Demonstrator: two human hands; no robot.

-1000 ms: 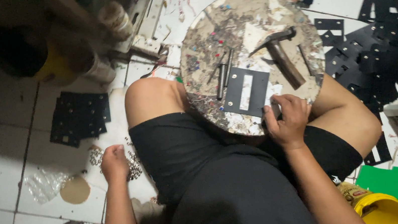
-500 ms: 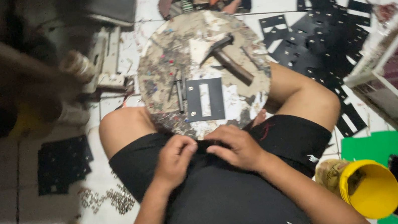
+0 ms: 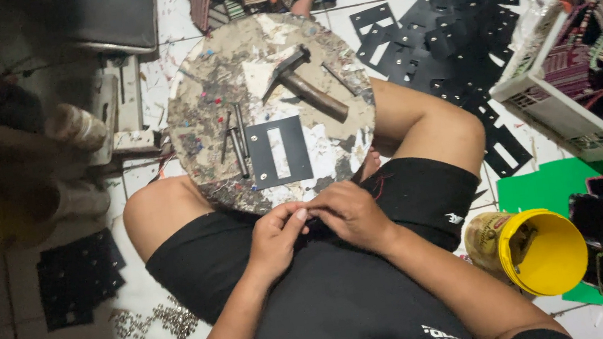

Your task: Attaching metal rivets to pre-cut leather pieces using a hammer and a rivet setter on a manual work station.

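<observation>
Both hands are held together over the lap, just short of the near edge of the round board. The left hand (image 3: 275, 238) is curled, thumb and fingertips pinched toward the right hand (image 3: 349, 213), whose fingers are likewise closed; the fingertips meet. Something very small appears to be pinched between them, but what is grasped cannot be told, and the grip of each hand cannot be read beyond that.

Just beyond the fingertips, the black plate (image 3: 279, 151) with a rectangular slot is seen lying flat on the round board (image 3: 215, 88), a scarred, paint-flecked surface resting on the knees. Left of the plate, thin metal punches (image 3: 237, 143) are laid side by side. Further out, a hammer (image 3: 302, 81) lies diagonally.

To the right of the hands, a yellow bucket (image 3: 546, 254) stands on the floor. To the left, a scatter of small metal rivets (image 3: 155, 321) is noted on the tiles. Farthest off, a pile of black cut plates (image 3: 445, 29) and a white basket (image 3: 567, 83) are seen.
</observation>
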